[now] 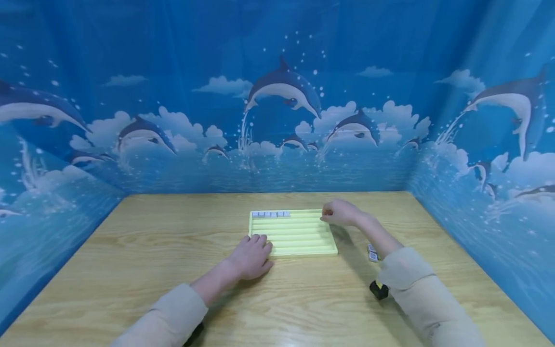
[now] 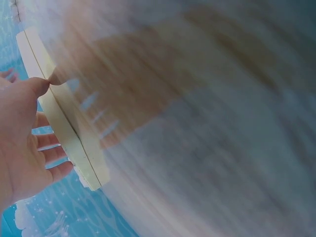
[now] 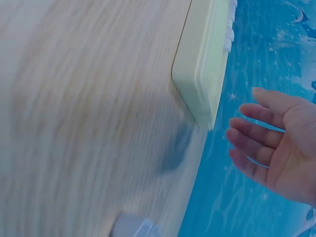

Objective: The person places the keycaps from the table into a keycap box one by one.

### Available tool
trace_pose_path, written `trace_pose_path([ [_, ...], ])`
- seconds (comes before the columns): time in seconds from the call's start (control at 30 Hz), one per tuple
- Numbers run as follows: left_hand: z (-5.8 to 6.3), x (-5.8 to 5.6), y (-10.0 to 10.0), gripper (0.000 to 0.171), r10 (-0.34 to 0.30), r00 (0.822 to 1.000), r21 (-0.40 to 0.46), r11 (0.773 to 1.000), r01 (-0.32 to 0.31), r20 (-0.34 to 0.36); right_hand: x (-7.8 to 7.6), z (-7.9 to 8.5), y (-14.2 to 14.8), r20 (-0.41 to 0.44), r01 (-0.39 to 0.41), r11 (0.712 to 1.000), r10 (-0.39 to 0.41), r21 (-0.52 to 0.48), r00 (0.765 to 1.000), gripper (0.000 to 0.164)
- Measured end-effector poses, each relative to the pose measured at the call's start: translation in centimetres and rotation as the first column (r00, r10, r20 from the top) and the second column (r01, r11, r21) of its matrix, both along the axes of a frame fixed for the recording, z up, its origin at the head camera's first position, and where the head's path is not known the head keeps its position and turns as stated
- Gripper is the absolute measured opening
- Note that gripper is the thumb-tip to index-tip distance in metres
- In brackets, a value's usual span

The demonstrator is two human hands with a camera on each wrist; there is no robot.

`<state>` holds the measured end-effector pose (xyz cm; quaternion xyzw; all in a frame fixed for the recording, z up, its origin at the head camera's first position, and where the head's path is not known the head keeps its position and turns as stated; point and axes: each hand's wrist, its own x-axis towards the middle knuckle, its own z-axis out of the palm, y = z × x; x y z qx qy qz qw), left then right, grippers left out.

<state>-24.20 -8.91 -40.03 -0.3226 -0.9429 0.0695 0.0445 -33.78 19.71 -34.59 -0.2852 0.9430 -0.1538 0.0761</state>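
A pale yellow-green tray (image 1: 295, 237) with ridged rows lies on the table. Several small white tiles (image 1: 270, 214) line the left part of its farthest row. My left hand (image 1: 251, 258) holds the tray's near left corner, the thumb (image 2: 42, 86) against the outer wall and the fingers over the rim. By the far right corner is my right hand (image 1: 342, 213), its fingers (image 3: 252, 140) loosely bent with nothing between them in the right wrist view. More tiles (image 1: 373, 255) lie on the table beside the right forearm.
The wooden table (image 1: 165, 231) is bordered at the back and sides by a blue dolphin-print curtain (image 1: 208, 168). A small black device (image 1: 379, 290) shows beneath the right sleeve. One pale tile (image 3: 133, 227) appears blurred at the bottom of the right wrist view.
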Motion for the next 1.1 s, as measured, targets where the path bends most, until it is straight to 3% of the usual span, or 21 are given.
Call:
trace_pose_path([
  [0.23, -0.1, -0.2, -0.3, 0.047, 0.002, 1.0, 0.012, 1.0, -0.002, -0.003, 1.5, 0.4, 2.6, 0.015, 0.003, 0.999, -0.003, 0.037, 1.0, 0.018],
  [0.4, -0.1, -0.2, -0.4, 0.047, 0.0, 1.0, 0.016, 1.0, 0.0, -0.007, 2.6, 0.9, 4.2, 0.083, 0.041, 0.992, -0.052, 0.121, 0.995, 0.021],
  [0.6, -0.1, -0.2, -0.4, 0.046, 0.0, 1.0, 0.013, 1.0, 0.0, 0.005, 4.1, 1.2, 5.3, 0.216, 0.093, 0.962, -0.151, 0.256, 0.965, 0.023],
  [0.7, -0.1, -0.2, -0.5, 0.045, -0.001, 1.0, 0.022, 1.0, 0.001, 0.001, 4.8, 1.0, 5.4, 0.232, 0.119, 0.944, -0.196, 0.308, 0.953, 0.025],
  [1.1, 0.0, -0.1, -0.2, 0.046, -0.014, 1.0, 0.02, 1.0, 0.013, 0.011, 5.7, 0.3, 5.4, 0.258, 0.135, 0.94, -0.221, 0.313, 0.941, 0.023],
])
